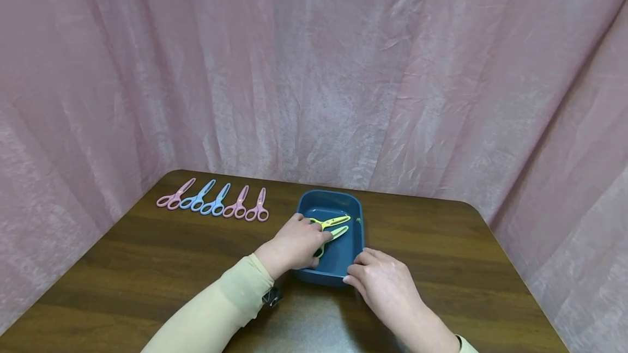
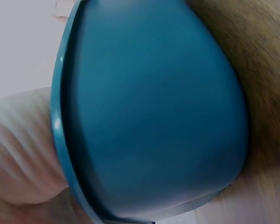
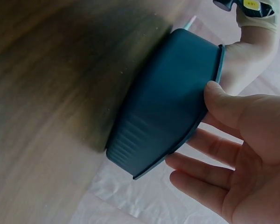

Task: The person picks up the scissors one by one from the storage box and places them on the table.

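A blue rectangular bin point(image 1: 321, 277) stands on the table, its outer wall point(image 2: 154, 107) filling the left wrist view. Inside it lie yellow scissors point(image 1: 338, 221), nearer the far end. My left hand point(image 1: 296, 244) reaches over the bin's left side and grips pale green scissors point(image 1: 339, 231); their blades point to the far right and the fingers partly cover the handles. At the near right corner my right hand point(image 1: 385, 282) pinches the bin's rim, thumb outside and fingers over the edge, as the right wrist view also shows.
Left of the bin, several scissors lie in a row: pink ones point(image 1: 176, 196) at the left end, blue ones point(image 1: 216, 200) in the middle and more pink ones point(image 1: 257, 208) at the right. Pink curtains point(image 1: 338, 70) hang behind the wooden table point(image 1: 147, 277).
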`<action>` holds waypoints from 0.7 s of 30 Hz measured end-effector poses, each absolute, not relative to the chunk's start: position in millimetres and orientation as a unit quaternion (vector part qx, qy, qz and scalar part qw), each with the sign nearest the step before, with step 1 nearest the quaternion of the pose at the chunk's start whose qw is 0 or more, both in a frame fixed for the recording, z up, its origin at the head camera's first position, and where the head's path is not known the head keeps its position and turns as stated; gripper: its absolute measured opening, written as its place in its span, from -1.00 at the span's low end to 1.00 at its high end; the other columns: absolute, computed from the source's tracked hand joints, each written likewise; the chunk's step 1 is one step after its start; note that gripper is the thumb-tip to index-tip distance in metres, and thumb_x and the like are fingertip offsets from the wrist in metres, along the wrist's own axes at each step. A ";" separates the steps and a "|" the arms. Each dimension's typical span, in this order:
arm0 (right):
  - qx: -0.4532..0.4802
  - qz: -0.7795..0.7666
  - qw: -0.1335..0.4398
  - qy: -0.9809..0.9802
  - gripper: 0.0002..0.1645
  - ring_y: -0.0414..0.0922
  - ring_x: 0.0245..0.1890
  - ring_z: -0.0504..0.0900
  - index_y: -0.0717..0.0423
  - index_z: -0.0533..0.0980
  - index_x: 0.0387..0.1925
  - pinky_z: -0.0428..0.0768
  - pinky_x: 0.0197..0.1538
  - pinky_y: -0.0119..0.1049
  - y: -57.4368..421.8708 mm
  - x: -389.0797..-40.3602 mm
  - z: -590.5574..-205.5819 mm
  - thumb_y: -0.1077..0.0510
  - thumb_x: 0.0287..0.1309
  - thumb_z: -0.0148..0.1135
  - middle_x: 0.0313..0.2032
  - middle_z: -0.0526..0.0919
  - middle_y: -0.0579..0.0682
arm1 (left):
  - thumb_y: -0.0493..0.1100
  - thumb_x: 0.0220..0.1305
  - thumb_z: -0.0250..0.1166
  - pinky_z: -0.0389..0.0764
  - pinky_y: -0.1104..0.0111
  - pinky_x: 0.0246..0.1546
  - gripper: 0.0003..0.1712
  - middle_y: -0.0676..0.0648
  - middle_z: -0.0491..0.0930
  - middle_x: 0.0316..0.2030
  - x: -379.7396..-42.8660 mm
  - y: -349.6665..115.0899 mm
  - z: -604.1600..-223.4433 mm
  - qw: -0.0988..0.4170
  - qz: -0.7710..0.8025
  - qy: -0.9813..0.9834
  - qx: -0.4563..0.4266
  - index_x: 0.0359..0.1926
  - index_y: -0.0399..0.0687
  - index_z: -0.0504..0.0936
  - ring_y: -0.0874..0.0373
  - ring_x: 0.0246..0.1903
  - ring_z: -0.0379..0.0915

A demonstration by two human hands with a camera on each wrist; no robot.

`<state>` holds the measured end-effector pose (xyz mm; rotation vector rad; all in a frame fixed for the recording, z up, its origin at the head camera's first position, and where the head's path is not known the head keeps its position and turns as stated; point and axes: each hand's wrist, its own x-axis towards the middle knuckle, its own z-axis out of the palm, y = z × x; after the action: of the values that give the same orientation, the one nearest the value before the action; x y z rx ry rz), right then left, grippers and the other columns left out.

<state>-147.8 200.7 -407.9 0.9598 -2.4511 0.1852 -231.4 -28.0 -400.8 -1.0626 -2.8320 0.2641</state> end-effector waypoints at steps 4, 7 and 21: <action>0.350 0.069 0.237 -0.904 -0.87 -0.19 -0.23 0.65 -0.21 0.80 -0.35 0.70 -0.22 -0.27 203.5 -147.8 -405.1 0.04 0.17 0.69 -0.35 0.67 -0.25 | 0.18 0.30 0.60 0.61 0.06 0.13 -0.43 -0.03 0.80 0.03 -230.1 -26.4 -400.5 0.084 0.085 -0.927 -0.355 0.28 0.18 0.78 0.01 -0.01 0.71; 0.350 0.067 0.234 -0.905 -0.87 -0.19 -0.24 0.66 -0.21 0.80 -0.36 0.70 -0.22 -0.27 205.3 -147.6 -403.1 0.04 0.18 0.69 -0.35 0.67 -0.25 | 0.17 0.27 0.61 0.61 0.06 0.09 -0.46 -0.01 0.80 -0.04 -228.1 -26.4 -399.4 0.106 0.082 -0.925 -0.357 0.22 0.18 0.80 0.02 -0.08 0.71; 0.356 0.066 0.224 -0.905 -0.85 -0.19 -0.24 0.67 -0.26 0.78 -0.38 0.69 -0.23 -0.26 222.3 -149.3 -399.8 0.04 0.21 0.67 -0.36 0.63 -0.29 | 0.11 0.21 0.61 0.61 0.00 0.07 -0.54 0.00 0.77 -0.17 -204.8 -37.0 -383.7 0.201 0.066 -0.910 -0.357 0.10 0.12 0.80 0.01 -0.25 0.68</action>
<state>-149.3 222.3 -399.8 0.9834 -2.4970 0.1815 -204.8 -37.0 -383.7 -0.9975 -2.5409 0.1842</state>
